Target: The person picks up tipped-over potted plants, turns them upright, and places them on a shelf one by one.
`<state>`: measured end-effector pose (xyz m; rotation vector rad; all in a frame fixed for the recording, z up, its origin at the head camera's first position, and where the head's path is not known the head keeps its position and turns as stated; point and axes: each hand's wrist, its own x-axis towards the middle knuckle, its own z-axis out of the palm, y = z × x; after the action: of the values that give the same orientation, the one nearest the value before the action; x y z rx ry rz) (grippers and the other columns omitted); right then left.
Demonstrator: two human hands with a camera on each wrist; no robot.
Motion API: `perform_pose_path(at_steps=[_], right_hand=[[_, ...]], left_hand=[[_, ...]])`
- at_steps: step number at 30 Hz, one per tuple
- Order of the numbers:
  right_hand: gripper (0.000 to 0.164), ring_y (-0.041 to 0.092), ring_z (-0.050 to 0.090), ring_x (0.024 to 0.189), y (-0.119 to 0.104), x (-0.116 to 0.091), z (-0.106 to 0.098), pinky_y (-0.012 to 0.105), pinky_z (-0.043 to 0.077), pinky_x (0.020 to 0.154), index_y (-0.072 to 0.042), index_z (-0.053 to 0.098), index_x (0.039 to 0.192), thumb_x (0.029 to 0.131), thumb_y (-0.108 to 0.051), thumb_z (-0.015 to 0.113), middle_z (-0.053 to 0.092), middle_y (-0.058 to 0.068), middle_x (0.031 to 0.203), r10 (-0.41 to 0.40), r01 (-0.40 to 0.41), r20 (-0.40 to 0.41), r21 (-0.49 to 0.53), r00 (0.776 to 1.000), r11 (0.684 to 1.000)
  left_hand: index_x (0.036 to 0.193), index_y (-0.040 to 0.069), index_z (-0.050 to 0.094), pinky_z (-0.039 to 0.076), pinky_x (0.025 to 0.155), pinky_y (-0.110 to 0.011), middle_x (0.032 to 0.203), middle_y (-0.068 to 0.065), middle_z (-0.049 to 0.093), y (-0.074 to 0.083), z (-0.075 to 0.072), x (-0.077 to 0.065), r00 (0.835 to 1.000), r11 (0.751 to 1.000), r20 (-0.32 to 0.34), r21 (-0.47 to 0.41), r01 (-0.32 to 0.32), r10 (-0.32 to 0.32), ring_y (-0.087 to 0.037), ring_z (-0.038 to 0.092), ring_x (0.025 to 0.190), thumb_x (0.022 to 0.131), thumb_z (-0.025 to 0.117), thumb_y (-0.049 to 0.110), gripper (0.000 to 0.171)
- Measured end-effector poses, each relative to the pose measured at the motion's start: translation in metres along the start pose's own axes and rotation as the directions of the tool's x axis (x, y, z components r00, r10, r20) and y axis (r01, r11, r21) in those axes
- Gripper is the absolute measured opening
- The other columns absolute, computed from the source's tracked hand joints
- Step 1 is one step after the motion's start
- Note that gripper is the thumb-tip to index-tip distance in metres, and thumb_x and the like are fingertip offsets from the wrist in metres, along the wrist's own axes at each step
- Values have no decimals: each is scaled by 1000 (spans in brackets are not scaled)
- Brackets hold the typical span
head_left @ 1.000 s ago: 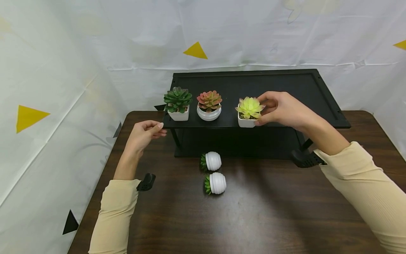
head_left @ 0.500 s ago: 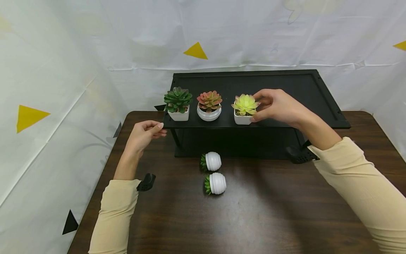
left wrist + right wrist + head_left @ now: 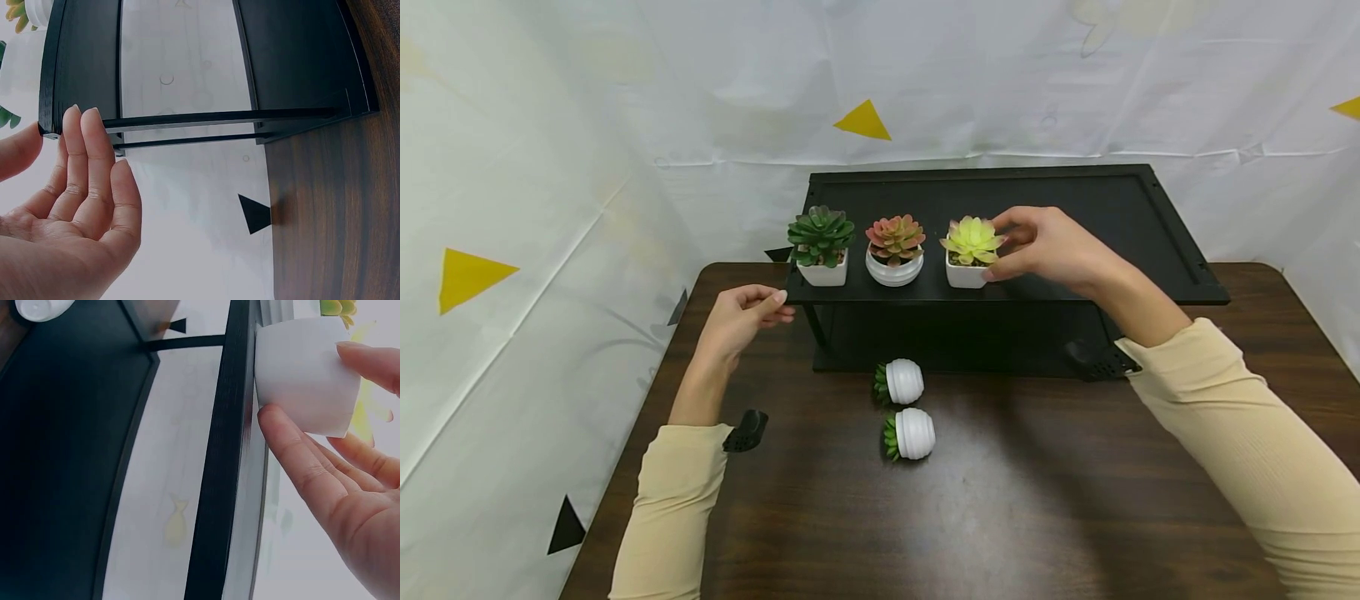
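My right hand (image 3: 1052, 248) grips the square white pot of a yellow-green succulent (image 3: 972, 242) near the front edge of the black shelf (image 3: 1060, 196). In the right wrist view, thumb and fingers lie on either side of the white pot (image 3: 306, 375). My left hand (image 3: 741, 321) pinches the shelf's front left corner, thumb on the edge and fingers below, as the left wrist view shows. Left of the yellow-green plant stand a pink-red succulent (image 3: 895, 250) in a round white pot and a dark green succulent (image 3: 822, 246) in a square one.
Two small green plants in white ribbed pots lie on their sides on the brown table (image 3: 1000, 500): one pot (image 3: 904, 381) close to the shelf, the other pot (image 3: 915, 433) nearer me. A white sheet (image 3: 1000, 75) hangs behind the shelf and at the left.
The right hand has moved the yellow-green succulent leftward and slightly back along the shelf, closer to the pink-red one. The left hand has stayed at the corner.
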<state>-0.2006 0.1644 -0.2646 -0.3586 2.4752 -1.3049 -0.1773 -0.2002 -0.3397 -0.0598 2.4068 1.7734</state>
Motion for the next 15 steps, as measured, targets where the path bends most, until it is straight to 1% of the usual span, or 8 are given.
perform_pose_path(at_steps=[6, 12, 15], right_hand=[[55, 25, 54, 96, -1, 3, 1, 44, 41, 90, 0, 45, 127, 79, -8, 71, 59, 19, 109, -8, 8, 8, 18, 1000, 1000], [54, 25, 55, 95, -2, 5, 3, 44, 41, 90, 1, 45, 127, 80, -7, 70, 59, 19, 108, -9, 9, 9, 18, 1000, 1000], [55, 26, 55, 96, -2, 6, 3, 44, 42, 90, 1, 45, 128, 80, -7, 70, 59, 20, 109, -7, 7, 7, 13, 1000, 1000]], left_hand=[[113, -9, 55, 45, 91, -39, 85, -3, 64, 0, 0, 0, 1000, 1000, 3, 0, 0, 0, -16, 65, 82, 93, 55, 21, 35], [112, -9, 55, 46, 90, -37, 84, -2, 64, -1, 0, 0, 1000, 1000, 6, 3, -2, 2, -21, 65, 87, 93, 55, 21, 35], [112, -8, 55, 46, 90, -37, 83, -1, 64, -1, 0, 0, 1000, 1000, 5, 4, -2, 2, -21, 65, 87, 93, 55, 21, 35]])
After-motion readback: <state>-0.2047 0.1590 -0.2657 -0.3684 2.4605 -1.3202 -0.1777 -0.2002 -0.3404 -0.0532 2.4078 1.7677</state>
